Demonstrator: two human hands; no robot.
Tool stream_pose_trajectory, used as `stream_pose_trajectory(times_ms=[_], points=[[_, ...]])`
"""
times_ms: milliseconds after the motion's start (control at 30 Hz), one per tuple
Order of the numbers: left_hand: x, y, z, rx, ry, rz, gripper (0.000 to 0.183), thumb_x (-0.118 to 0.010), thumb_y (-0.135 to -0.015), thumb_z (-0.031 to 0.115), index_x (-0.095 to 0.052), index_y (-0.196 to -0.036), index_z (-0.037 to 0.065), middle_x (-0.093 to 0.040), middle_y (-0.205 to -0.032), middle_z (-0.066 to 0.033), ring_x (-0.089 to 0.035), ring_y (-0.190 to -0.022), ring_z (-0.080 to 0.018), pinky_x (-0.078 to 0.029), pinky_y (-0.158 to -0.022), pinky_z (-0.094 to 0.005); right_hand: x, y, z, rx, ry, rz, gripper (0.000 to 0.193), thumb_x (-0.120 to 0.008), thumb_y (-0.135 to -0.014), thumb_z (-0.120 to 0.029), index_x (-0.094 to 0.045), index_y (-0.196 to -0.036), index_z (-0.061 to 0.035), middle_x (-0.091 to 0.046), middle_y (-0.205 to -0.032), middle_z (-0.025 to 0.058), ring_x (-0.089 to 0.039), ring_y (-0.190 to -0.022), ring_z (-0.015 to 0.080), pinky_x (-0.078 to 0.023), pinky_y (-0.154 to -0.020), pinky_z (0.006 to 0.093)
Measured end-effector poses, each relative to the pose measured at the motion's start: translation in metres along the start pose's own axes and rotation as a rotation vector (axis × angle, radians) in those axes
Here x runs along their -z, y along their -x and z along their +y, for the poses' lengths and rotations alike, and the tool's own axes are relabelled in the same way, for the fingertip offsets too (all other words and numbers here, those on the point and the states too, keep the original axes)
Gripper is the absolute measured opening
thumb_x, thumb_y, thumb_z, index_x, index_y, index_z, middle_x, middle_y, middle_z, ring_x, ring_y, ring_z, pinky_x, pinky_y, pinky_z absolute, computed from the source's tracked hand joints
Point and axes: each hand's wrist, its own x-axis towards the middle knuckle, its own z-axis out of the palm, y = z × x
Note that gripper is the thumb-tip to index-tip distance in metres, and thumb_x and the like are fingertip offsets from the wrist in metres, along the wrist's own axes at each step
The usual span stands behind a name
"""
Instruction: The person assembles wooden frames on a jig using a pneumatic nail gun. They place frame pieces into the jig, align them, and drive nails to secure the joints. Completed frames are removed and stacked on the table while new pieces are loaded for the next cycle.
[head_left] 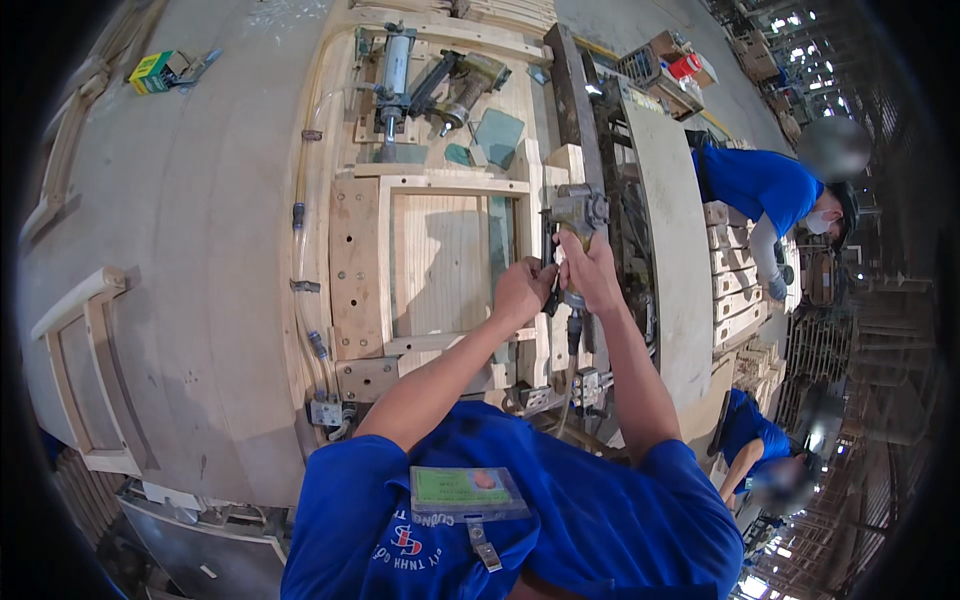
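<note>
My right hand (590, 270) is wrapped round the handle of a pneumatic nail gun (578, 208), with its air hose fitting (574, 330) hanging below the grip. My left hand (524, 292) is closed, its fingertips pinched against the gun's dark magazine. What lies between those fingers is too small to make out. Just left of the gun, a rectangular wooden frame (388, 255) lies in a wooden jig (355, 270) on the bench.
A pneumatic cylinder (396, 75) and a second nail gun (470, 90) lie at the jig's far end. A green and yellow box (158, 72) and a loose wooden frame (105, 370) are at left. Two co-workers in blue (760, 185) work at right beside stacked wooden parts (735, 290).
</note>
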Motion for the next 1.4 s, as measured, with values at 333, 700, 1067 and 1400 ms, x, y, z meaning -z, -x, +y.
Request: stream_pose_trajectory(times_ms=[333, 700, 1067, 1400], points=[[0.010, -0.048, 0.003, 0.001, 0.018, 0.091, 0.045, -0.069, -0.098, 0.040, -0.073, -0.080, -0.001, -0.070, -0.076, -0.0260, -0.071, -0.077, -0.0451, -0.054, -0.072, -0.0509, -0.015, -0.061, -0.017, -0.058, 0.162, -0.007, 0.037, -0.069, -0.103, -0.035, -0.059, -0.108, 0.0002, -0.057, -0.062, 0.0045, -0.055, -0.047, 0.0154, -0.044, -0.048, 0.0331], [0.031, -0.043, 0.011, 0.046, 0.040, 0.149, 0.039, -0.069, -0.098, 0.040, -0.072, -0.096, 0.001, -0.074, -0.091, -0.0266, -0.072, -0.092, -0.0449, -0.056, -0.079, -0.0515, -0.028, -0.061, -0.038, 0.091, 0.269, -0.210, 0.028, -0.070, -0.102, -0.024, -0.068, -0.100, 0.0035, -0.071, -0.073, 0.0083, -0.062, -0.057, 0.0121, -0.050, -0.055, 0.0299], [0.102, -0.069, -0.031, 0.097, 0.418, 0.533, 0.030, -0.067, -0.100, 0.031, -0.074, -0.113, 0.005, -0.078, -0.102, -0.0207, -0.074, -0.099, -0.0401, -0.056, -0.085, -0.0471, -0.142, -0.112, -0.106, 0.677, 0.744, -0.695, 0.041, -0.080, -0.092, -0.033, -0.072, -0.104, 0.0051, -0.073, -0.089, 0.0261, -0.070, -0.083, 0.0419, -0.055, -0.080, 0.0469], [0.107, -0.082, -0.036, 0.095, 0.452, 0.522, 0.034, -0.065, -0.100, 0.034, -0.076, -0.112, 0.004, -0.078, -0.104, -0.0228, -0.074, -0.103, -0.0414, -0.056, -0.087, -0.0484, -0.153, -0.122, -0.107, 0.710, 0.740, -0.742, 0.043, -0.079, -0.092, -0.033, -0.070, -0.108, 0.0059, -0.072, -0.096, 0.0301, -0.069, -0.091, 0.0471, -0.054, -0.084, 0.0496]])
